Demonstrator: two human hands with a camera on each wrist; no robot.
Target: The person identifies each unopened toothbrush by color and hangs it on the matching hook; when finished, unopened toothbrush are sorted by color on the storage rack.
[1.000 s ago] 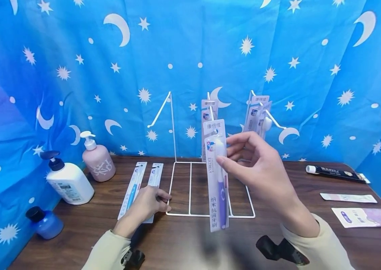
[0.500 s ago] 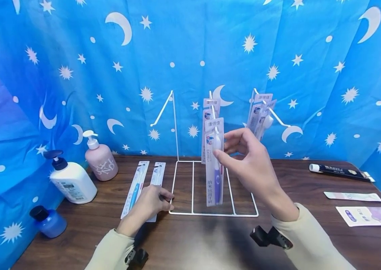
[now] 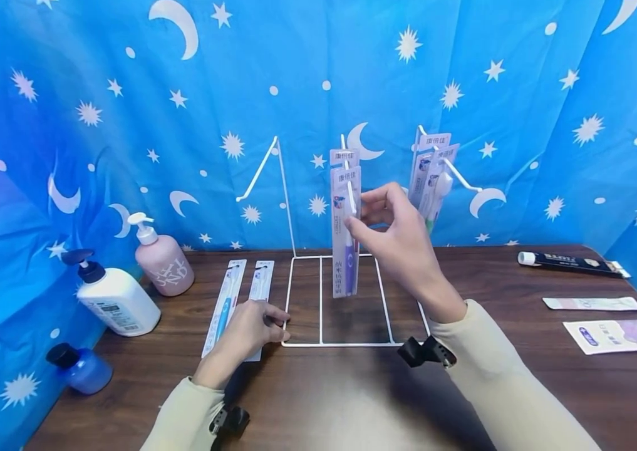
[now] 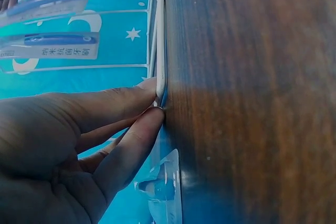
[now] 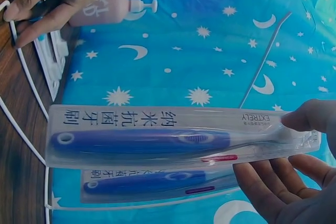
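Observation:
My right hand [image 3: 399, 241] pinches the side edge of a packaged purple toothbrush [image 3: 342, 266] between thumb and fingers. The pack hangs upright with the white middle prong [image 3: 351, 194] passing through its top. Behind it, a second purple toothbrush pack [image 5: 157, 184] hangs on the same prong. Low on the left, my left hand [image 3: 250, 329] grips the front-left corner of the white wire rack [image 3: 346, 344]; in the left wrist view, thumb and finger close on its base wire [image 4: 160, 40]. Two toothbrush packs [image 3: 436, 181] hang on the right prong. The left prong [image 3: 256, 169] carries nothing.
Two packaged toothbrushes, one blue [image 3: 225, 307] and one partly under my left hand [image 3: 262, 282], lie left of the rack. Farther left stand a pink pump bottle [image 3: 165, 266], a white pump bottle [image 3: 118, 304] and a blue bottle [image 3: 87, 371]. Toothpaste tubes [image 3: 574, 264] lie at right.
My right hand has moved the purple toothbrush pack back along the middle prong, toward the pack behind it. The left hand has stayed at the rack's corner. The head view has shifted slightly.

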